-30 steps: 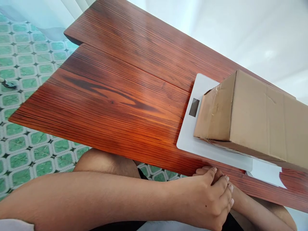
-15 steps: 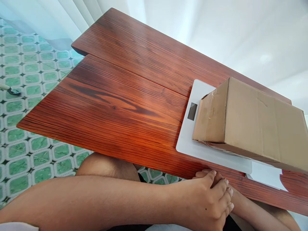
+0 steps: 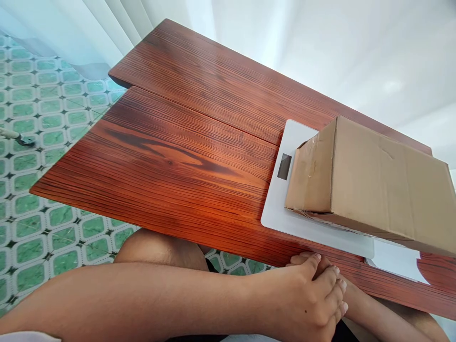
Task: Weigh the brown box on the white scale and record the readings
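My left hand (image 3: 317, 301) reaches across from the left and is closed over my right hand (image 3: 302, 259), its fingers wrapped around it. Most of the right hand is covered, so its grip does not show. Both hands rest together at the table's near edge, touching none of the objects. Just beyond them a brown cardboard box (image 3: 384, 180) lies on a flat white scale (image 3: 285, 204). The scale's small display (image 3: 284, 166) looks dark, with no digits that I can make out. The box covers much of the scale.
White paper sheets (image 3: 399, 261) lie partly under the box, near the table's front edge. The reddish-brown wooden table (image 3: 171, 190) has a seam between two offset boards. A white curtain (image 3: 320, 52) hangs behind it. Green and white floor tiles (image 3: 28, 247) show at the left.
The view has shifted very slightly, so the table sits a little lower in it. My clasped hands, the box and the scale keep their places.
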Available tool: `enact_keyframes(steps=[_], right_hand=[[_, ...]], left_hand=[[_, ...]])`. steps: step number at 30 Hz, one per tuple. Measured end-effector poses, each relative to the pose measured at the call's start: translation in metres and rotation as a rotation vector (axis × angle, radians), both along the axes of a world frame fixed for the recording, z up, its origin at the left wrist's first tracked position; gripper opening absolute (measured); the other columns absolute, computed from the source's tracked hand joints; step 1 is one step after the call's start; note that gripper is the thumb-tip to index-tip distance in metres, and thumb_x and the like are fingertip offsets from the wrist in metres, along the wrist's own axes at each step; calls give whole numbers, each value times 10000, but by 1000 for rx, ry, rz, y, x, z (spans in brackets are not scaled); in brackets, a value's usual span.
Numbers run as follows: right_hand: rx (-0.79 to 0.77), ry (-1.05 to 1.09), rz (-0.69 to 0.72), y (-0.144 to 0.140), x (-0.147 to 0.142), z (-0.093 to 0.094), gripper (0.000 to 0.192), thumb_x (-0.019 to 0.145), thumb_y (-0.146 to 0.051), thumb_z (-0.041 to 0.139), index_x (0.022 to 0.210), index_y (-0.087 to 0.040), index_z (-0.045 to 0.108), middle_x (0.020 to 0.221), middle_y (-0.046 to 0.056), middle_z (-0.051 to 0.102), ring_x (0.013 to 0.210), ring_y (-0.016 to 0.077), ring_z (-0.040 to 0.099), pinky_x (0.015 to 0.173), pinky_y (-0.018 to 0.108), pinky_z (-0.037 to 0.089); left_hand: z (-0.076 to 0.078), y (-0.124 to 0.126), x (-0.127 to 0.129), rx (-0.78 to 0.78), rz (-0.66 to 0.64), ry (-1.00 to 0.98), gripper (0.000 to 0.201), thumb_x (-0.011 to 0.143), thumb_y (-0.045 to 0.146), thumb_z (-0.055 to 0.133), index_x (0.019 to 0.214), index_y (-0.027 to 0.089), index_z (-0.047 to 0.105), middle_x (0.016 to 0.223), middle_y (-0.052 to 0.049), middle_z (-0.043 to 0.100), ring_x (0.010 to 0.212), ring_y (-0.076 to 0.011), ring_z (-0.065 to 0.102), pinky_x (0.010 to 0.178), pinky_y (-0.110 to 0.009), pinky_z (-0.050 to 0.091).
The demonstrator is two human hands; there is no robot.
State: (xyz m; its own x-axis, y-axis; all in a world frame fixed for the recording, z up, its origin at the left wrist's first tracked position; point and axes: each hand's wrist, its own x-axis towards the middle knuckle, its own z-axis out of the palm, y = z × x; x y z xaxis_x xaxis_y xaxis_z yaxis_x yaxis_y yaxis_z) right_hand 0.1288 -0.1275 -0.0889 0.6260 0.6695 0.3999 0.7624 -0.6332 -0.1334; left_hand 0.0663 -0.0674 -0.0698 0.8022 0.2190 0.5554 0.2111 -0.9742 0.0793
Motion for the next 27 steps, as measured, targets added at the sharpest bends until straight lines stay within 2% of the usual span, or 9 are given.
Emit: enact_keyframes(steps=[2,4,9,14,17,20,23,27], right_hand=[[-26,-239,-86,6,-6,-3,221,870,-197,568,829,-217,785,1104,168,743,1014,432,707,793,564,624],[-58,-368,-112,13,-13,-7,248,877,-161,556,781,-211,779,1081,171,751,997,419,717,804,548,625],[-65,-344,-91,17,-19,-8,231,888,-179,563,835,-217,785,1108,160,748,1027,408,712,815,529,624],[118,-343,-229,31,-26,-9,261,941,-202,529,822,-188,760,1062,182,756,999,395,727,850,546,608],[168,-383,-257,37,-28,-11,274,949,-210,522,807,-177,754,1043,188,759,968,389,737,845,533,613],[103,-399,-226,31,-25,-12,264,930,-190,532,795,-181,759,1054,180,758,959,392,738,823,524,622],[-32,-400,-125,21,-19,-12,235,888,-167,560,811,-203,780,1086,162,753,981,408,726,800,527,628],[-130,-394,-60,9,-12,-10,218,862,-157,581,799,-200,785,1113,184,740,1019,425,706,818,540,619]], left_hand=[[0,1,0,-3,-11,-5,408,996,214,374,1151,183,749,1243,-121,711,1161,-274,665,916,-437,536],[0,2,0,-7,-20,-7,413,993,211,370,1150,180,751,1240,-119,713,1153,-274,670,887,-424,545],[0,2,0,-8,-28,19,419,996,269,376,1169,166,743,1254,-133,705,1168,-288,662,909,-431,542],[-1,1,0,2,-17,10,426,1002,278,368,1174,169,741,1254,-133,705,1174,-291,659,927,-444,536],[-2,0,1,3,-12,0,437,1003,295,359,1173,173,742,1250,-127,707,1173,-292,658,932,-450,532],[-2,0,1,1,-7,4,433,1001,302,363,1172,181,742,1258,-121,705,1177,-291,657,929,-449,532],[-1,0,1,5,-12,25,418,1001,326,390,1175,174,738,1276,-134,693,1194,-297,648,935,-450,530],[-1,0,0,3,-16,25,425,1006,331,380,1174,175,738,1274,-131,696,1190,-292,650,930,-442,534]])
